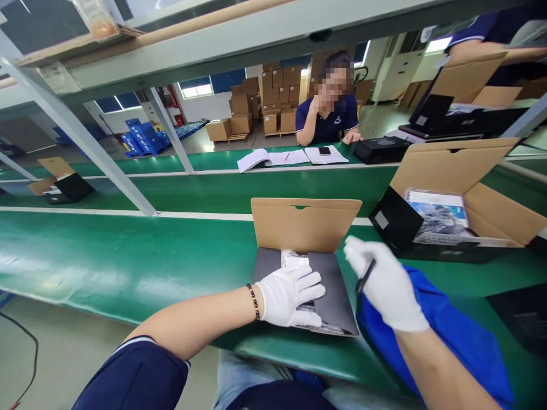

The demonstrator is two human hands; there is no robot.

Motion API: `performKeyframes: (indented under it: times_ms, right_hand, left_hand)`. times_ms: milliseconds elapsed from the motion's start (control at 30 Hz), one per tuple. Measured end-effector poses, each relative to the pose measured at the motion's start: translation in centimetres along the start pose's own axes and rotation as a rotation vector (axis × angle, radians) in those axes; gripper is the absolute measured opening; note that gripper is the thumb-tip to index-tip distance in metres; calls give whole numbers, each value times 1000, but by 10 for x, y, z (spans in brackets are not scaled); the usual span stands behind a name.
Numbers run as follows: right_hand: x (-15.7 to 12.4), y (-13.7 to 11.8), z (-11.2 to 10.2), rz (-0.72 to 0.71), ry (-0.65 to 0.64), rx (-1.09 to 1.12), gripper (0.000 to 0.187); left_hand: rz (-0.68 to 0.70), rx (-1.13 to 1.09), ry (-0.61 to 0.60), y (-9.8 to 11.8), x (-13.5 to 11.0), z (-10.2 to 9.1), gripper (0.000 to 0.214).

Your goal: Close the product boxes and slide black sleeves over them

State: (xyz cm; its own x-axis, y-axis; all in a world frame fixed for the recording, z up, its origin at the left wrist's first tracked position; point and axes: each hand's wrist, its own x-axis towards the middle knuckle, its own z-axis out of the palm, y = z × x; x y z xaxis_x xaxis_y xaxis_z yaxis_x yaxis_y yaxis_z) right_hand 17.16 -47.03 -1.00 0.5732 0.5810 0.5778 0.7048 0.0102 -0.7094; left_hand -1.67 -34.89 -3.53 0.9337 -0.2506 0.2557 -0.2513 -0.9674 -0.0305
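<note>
An open carton (305, 225) with brown inside and black flaps stands before me, its lid raised toward the back. My left hand (290, 293), in a white glove, lies across its dark inner flaps with fingers spread. White paper and clear plastic wrap (294, 259) show between the flaps; what lies below is hidden. To the right of the carton is my right hand (382, 285), also gloved, with curled fingers. A thin black pen-like stick (366, 275) pokes out of it; its exact kind cannot be told. Blue cloth (444, 324) lies beneath and beside this hand.
Another open carton (453, 250) with wrapped contents stands at right. A flat black piece (523, 319) lies near the right edge. Across the green bench (128, 250) sits a person (327, 119), by notebooks (282, 158) and a phone (325, 151). Metal posts (85, 131) rise at left.
</note>
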Motion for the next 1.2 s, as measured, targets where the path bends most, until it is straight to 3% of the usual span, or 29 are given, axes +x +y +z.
performKeyframes:
  times_ms: [67,167,233,367,433,467,533,600,733,900,967,1033,1200]
  right_hand:
    - [30,-7,-1,115,111,99,47]
    - [35,-27,-5,187,-19,255,44]
    - [7,-39,-10,166,-49,251,39]
    - [-76,-41,-16,190,-9,211,19]
    - [-103,-32,-15,152,-49,207,17]
    - [-111,-26,-14,116,-84,196,17]
    - [-118,-15,-13,46,-156,146,23]
    - [-119,-5,-13,-13,-186,97,32]
    - [-121,10,-8,-105,-185,46,35]
    - [-131,25,-2,-247,-145,38,35]
    - [-135,29,-2,-273,-162,37,38]
    - [-137,31,-3,-288,-171,-2,38]
    - [-134,26,-7,-373,-149,-160,35]
  left_hand:
    - [-2,14,0,-1,0,9,63]
    - [-43,-34,-3,-3,3,14,62]
    - [-95,-149,-23,-2,2,6,58]
    - [-183,-686,-59,5,-22,-21,49]
    - [-242,-847,79,11,-47,-25,61]
    - [-305,-857,219,15,-59,-22,69]
    - [-475,-798,508,23,-80,-12,78]
    - [-646,-712,636,30,-92,-1,73]
    - [-785,-678,576,37,-91,9,58]
    - [-871,-555,663,41,-90,19,80]
    - [-863,-421,611,45,-94,25,77]
    - [-815,-318,531,47,-98,28,60]
    - [-666,-103,426,43,-102,19,45]
